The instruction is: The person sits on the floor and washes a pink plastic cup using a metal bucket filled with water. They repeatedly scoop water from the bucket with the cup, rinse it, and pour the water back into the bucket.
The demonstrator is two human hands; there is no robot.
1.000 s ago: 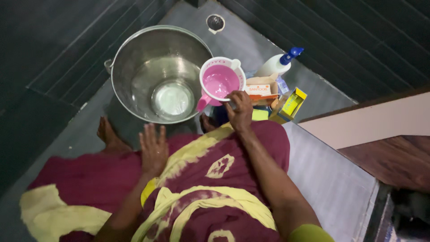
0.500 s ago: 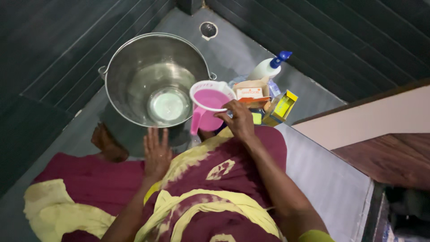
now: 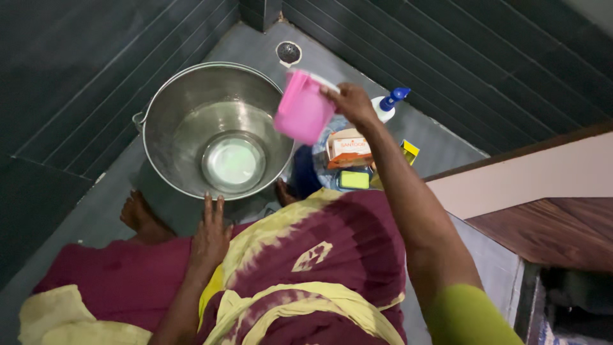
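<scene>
Your right hand [image 3: 352, 102] is clamped on the pink mug [image 3: 302, 108], tilted above the steel bucket's [image 3: 166, 108] right rim; your left hand [image 3: 209, 236] lies flat, fingers apart, on your knee.

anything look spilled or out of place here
No spill shows. The right hand holds the pink mug tipped on its side in the air beside the steel bucket; no liquid is visible leaving it. The left hand rests on the knee. Boxes and a pump bottle crowd the floor corner.
</scene>
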